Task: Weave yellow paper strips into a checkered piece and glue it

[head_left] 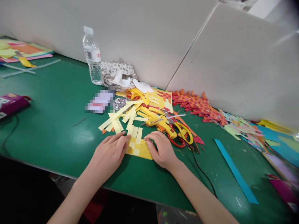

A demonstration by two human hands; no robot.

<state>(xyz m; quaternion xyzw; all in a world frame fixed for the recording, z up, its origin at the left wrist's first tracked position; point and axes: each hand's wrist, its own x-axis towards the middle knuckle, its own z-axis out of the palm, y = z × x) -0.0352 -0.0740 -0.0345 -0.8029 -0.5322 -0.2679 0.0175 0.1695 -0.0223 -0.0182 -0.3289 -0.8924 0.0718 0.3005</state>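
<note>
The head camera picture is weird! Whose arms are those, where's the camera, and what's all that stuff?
There's no robot here. Those bare arms belong to a person wearing the camera on their head, so you look forward and down, as they do. Their left hand and right hand are touching a yellow checked paper piece, one on each side. It lies on a green table. Just beyond are loose pale yellow strips, a yellow glue gun and yellow-handled scissors. Farther back stands a water bottle.
</note>
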